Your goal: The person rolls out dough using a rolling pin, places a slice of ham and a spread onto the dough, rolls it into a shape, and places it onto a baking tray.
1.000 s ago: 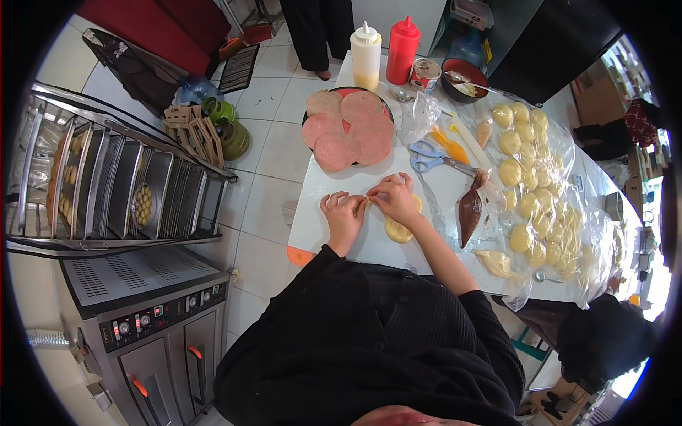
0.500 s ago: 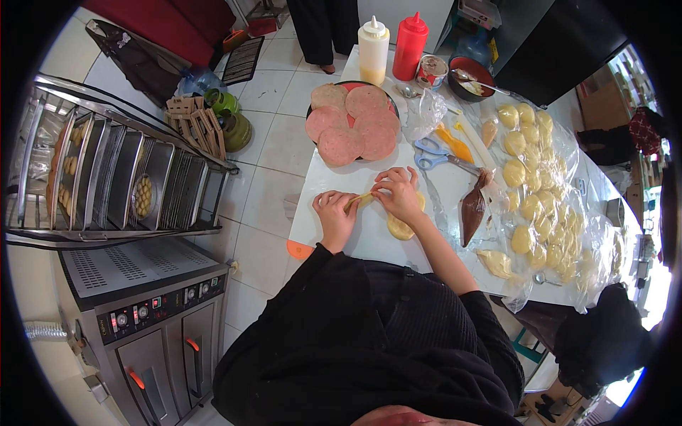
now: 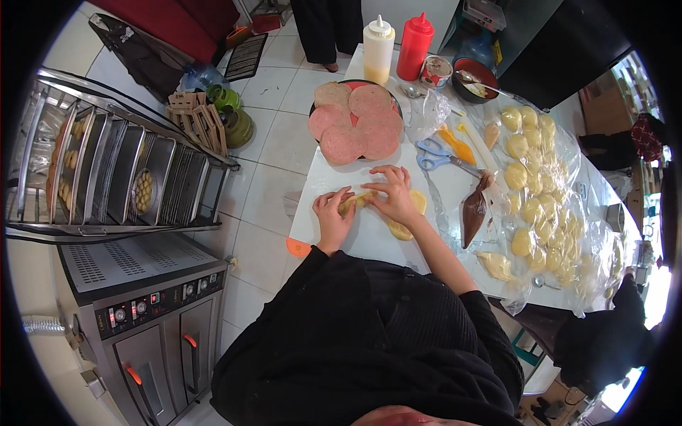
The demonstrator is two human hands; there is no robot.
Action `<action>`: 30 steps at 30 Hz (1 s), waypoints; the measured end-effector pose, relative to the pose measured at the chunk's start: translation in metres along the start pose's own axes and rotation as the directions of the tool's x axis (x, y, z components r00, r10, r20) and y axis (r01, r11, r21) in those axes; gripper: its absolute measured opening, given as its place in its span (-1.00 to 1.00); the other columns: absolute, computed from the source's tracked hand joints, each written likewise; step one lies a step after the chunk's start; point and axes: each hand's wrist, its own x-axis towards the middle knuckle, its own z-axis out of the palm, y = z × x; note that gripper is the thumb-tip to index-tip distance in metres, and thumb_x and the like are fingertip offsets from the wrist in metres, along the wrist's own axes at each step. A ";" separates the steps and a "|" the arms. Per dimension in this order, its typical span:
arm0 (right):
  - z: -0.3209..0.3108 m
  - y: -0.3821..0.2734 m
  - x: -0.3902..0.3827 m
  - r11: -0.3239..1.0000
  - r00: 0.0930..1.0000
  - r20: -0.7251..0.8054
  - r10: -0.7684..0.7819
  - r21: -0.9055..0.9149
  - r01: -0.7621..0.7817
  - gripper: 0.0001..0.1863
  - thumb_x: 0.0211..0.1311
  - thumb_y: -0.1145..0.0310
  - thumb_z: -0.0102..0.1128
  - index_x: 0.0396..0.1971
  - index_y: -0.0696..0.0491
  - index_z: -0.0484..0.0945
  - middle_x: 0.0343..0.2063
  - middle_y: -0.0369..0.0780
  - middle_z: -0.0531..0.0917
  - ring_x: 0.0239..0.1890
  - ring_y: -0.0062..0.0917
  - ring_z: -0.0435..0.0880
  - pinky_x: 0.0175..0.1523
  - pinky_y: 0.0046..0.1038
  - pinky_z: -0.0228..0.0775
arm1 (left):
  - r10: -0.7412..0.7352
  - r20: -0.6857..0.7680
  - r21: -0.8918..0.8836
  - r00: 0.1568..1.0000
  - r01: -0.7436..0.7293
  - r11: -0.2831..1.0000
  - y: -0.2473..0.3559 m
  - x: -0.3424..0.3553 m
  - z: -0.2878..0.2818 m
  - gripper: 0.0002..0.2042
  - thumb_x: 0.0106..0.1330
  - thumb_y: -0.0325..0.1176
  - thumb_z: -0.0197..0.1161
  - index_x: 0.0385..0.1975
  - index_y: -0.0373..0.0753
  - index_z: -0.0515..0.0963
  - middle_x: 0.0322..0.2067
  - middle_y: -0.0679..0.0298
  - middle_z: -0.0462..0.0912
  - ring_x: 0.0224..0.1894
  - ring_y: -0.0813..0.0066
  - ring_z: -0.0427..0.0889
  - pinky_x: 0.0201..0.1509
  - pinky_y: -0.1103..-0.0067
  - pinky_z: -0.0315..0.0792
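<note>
Near the table's front left, a narrow rolled piece of dough (image 3: 357, 201) is held between my two hands. My left hand (image 3: 334, 219) grips its left end, thumb and fingers bent around it. The fingertips of my right hand (image 3: 394, 199) pinch its right end from above. Part of the roll is hidden under the fingers, and any filling cannot be made out. A flattened yellow piece of dough (image 3: 402, 231) lies on the table, partly covered by my right hand and wrist. Beyond my hands, round pink meat slices (image 3: 349, 135) rest on a dark-rimmed plate.
Blue-handled scissors (image 3: 444, 157) and a brown-filled piping bag (image 3: 472, 216) lie to the right. Farther right, several dough balls (image 3: 522, 241) sit under clear plastic. A white squeeze bottle (image 3: 378, 53) and a red one (image 3: 415, 46) stand behind. A tray rack (image 3: 135, 177) and oven (image 3: 153, 312) stand left.
Both hands have shifted slightly on the dough roll; more of it shows between them, lower and shorter-looking. The right fingers are spread a little wider.
</note>
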 end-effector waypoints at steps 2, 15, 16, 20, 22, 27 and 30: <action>0.006 0.004 -0.001 0.995 0.996 0.060 -0.063 -0.071 0.067 -0.86 -0.10 0.25 0.36 -0.45 -0.15 0.72 -0.05 -0.35 0.46 0.19 -0.33 0.24 0.31 0.07 -0.32 | 0.054 0.016 -0.004 0.998 -0.054 0.999 -0.002 0.000 -0.001 -0.69 0.06 -0.33 0.33 -0.15 -0.10 0.57 -0.38 0.45 0.65 -0.12 0.40 0.45 0.13 0.40 0.07; 0.008 0.000 0.002 0.986 0.988 0.105 -0.111 -0.115 0.123 -0.80 -0.13 0.17 0.38 -0.42 -0.16 0.71 0.04 -0.33 0.42 0.28 -0.26 0.10 0.32 0.08 -0.45 | 0.063 -0.014 0.077 0.998 -0.062 0.995 -0.009 -0.003 -0.014 -0.91 0.05 -0.33 0.35 -0.44 -0.09 0.65 -0.43 0.45 0.65 -0.21 0.41 0.48 0.04 0.41 0.13; 0.006 0.002 0.002 0.987 0.988 0.108 -0.114 -0.104 0.125 -0.79 -0.13 0.16 0.38 -0.40 -0.17 0.71 0.05 -0.31 0.41 0.28 -0.25 0.10 0.32 0.08 -0.45 | 0.031 -0.024 0.058 0.999 -0.030 0.998 -0.009 -0.006 -0.017 -0.92 0.04 -0.34 0.35 -0.45 -0.10 0.64 -0.44 0.46 0.65 -0.22 0.42 0.48 0.04 0.41 0.13; 0.008 -0.013 0.003 0.990 0.991 0.058 -0.120 -0.065 0.123 -0.81 -0.12 0.19 0.38 -0.41 -0.20 0.71 0.04 -0.31 0.43 0.27 -0.26 0.13 0.33 0.05 -0.43 | 0.022 0.005 0.100 1.000 -0.022 0.995 -0.021 -0.008 -0.022 -0.90 0.03 -0.36 0.34 -0.44 -0.12 0.63 -0.41 0.45 0.65 -0.23 0.41 0.47 0.02 0.42 0.14; 0.016 -0.021 0.002 0.988 0.988 0.067 -0.142 -0.052 0.145 -0.83 -0.11 0.20 0.37 -0.42 -0.19 0.71 0.03 -0.31 0.44 0.27 -0.26 0.13 0.33 0.05 -0.42 | 0.031 -0.002 0.102 1.000 -0.031 0.994 -0.023 -0.008 -0.020 -0.91 0.04 -0.38 0.33 -0.44 -0.12 0.62 -0.40 0.44 0.64 -0.24 0.40 0.47 0.02 0.42 0.15; 0.024 -0.013 0.001 0.988 0.991 0.031 -0.127 -0.086 0.129 -0.88 -0.06 0.21 0.35 -0.47 -0.16 0.70 0.01 -0.31 0.44 0.26 -0.25 0.13 0.31 0.04 -0.39 | 0.012 -0.035 0.060 0.999 -0.009 0.998 -0.018 -0.011 -0.016 -0.92 0.07 -0.40 0.31 -0.45 -0.14 0.57 -0.39 0.43 0.62 -0.25 0.38 0.47 0.01 0.42 0.16; 0.022 -0.021 0.003 0.991 0.992 0.020 -0.126 -0.052 0.127 -0.91 -0.07 0.24 0.35 -0.48 -0.16 0.69 0.00 -0.31 0.45 0.25 -0.26 0.15 0.31 0.03 -0.38 | 0.010 -0.050 0.041 0.999 -0.008 0.999 -0.015 -0.011 -0.016 -0.94 0.08 -0.40 0.30 -0.46 -0.15 0.56 -0.41 0.42 0.60 -0.23 0.37 0.46 0.00 0.42 0.16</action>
